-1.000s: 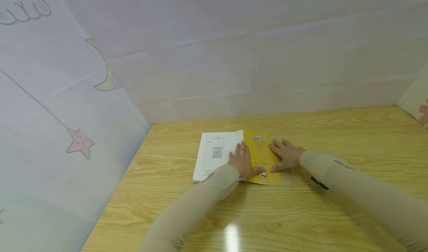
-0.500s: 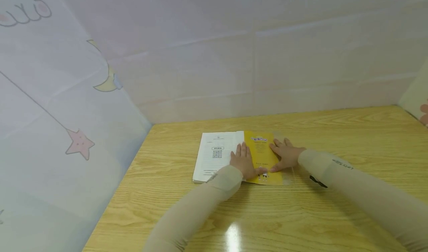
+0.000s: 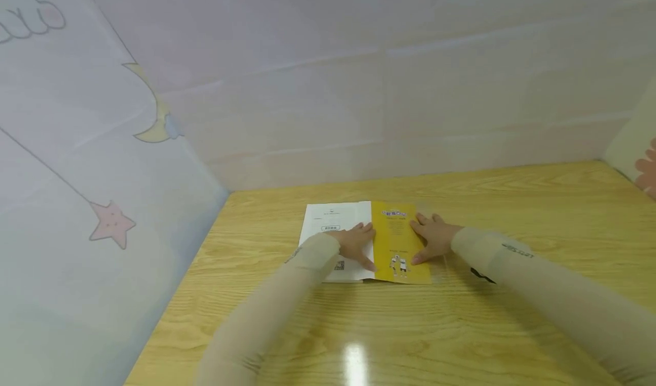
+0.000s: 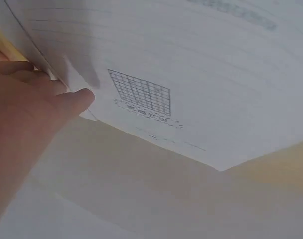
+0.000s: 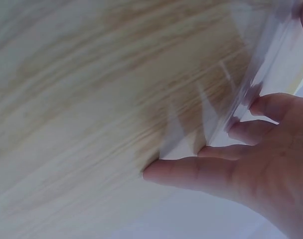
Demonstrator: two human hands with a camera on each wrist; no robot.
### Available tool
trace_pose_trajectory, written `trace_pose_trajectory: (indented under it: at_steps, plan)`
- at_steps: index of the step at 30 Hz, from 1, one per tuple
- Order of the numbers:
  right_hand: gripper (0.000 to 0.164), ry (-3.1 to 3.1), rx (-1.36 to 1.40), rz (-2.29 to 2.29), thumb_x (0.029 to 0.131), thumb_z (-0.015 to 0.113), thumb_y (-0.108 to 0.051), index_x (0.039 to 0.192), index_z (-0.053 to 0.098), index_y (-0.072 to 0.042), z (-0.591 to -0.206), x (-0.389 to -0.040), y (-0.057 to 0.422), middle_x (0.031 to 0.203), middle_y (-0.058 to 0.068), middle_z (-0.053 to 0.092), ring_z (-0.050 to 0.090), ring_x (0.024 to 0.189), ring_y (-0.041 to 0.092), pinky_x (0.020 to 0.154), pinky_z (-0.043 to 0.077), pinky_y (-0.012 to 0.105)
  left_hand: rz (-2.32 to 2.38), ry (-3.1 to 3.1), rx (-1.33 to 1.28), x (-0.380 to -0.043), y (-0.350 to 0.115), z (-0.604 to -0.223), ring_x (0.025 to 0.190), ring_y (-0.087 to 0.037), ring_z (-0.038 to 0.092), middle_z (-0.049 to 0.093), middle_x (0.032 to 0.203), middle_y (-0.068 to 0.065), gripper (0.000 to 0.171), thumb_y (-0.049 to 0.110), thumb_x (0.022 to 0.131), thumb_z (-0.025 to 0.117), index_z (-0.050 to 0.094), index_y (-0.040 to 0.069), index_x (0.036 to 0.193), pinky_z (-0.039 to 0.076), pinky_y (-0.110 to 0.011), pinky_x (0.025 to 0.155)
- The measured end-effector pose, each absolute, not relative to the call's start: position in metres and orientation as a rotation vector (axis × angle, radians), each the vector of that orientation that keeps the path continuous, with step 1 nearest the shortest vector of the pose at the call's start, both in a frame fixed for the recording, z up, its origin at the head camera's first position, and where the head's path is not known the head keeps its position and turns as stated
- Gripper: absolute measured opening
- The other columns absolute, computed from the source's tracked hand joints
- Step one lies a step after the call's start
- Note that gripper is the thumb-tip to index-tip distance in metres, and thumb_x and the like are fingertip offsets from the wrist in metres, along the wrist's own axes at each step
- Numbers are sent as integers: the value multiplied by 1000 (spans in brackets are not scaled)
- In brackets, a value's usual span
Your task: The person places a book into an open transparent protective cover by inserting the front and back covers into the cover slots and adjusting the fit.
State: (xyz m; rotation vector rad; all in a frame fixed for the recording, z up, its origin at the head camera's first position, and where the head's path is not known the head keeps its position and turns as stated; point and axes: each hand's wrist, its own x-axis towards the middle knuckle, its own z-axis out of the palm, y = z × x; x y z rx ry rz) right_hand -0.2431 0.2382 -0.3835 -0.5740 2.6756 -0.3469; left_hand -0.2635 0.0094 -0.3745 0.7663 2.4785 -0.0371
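Note:
An open book [image 3: 328,210] lies on the wooden table, its white page with a printed grid [image 4: 141,92] facing up. A yellow cover flap [image 3: 397,238] with small printed figures extends to the right of the page. My left hand [image 3: 355,242] rests on the white page beside the fold, fingers extended toward the yellow flap. On the flap's right edge lies my right hand [image 3: 434,239], fingers spread. A clear plastic cover [image 5: 241,99] sticks out past that edge, and the right fingertips touch it and the tabletop in the right wrist view.
The wood-grain table [image 3: 538,204] stretches to both sides of the book. A pale cloth backdrop [image 3: 307,90] hangs behind it, with a printed moon and star on the left. A small dark object [image 3: 482,275] shows under the right sleeve.
My left hand has shifted left off the yellow flap onto the white page, uncovering the printed figures. The right hand stays at the flap's edge. The head view has turned slightly.

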Motion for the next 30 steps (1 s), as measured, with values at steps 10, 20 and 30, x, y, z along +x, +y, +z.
trace_pose_trajectory:
  at_steps: [10, 20, 30]
  plan:
    - [113, 2684, -587, -365, 76, 71, -63, 148, 24, 10, -395, -251, 244, 153, 37, 8, 5, 132, 67, 97, 19, 78, 2, 2484, 810, -259, 1, -373, 148, -15, -6, -4, 163, 1, 99, 54, 86, 66, 11, 14, 157, 8, -49, 117]
    - [112, 2673, -582, -377, 77, 71, -61, 148, 22, 10, -387, -249, 240, 152, 37, 6, 4, 132, 67, 97, 18, 79, -52, 2547, 781, -251, 5, -371, 148, -15, -4, -4, 162, 2, 102, 54, 82, 69, 12, 15, 157, 11, -49, 116]
    - [112, 2677, -549, -498, 79, 74, -55, 145, 19, 17, -390, -250, 248, 148, 45, 5, 5, 132, 65, 102, 15, 74, 100, 2519, 811, -252, 3, -379, 147, -14, -8, -5, 162, 2, 100, 51, 84, 69, 12, 13, 157, 7, -46, 117]
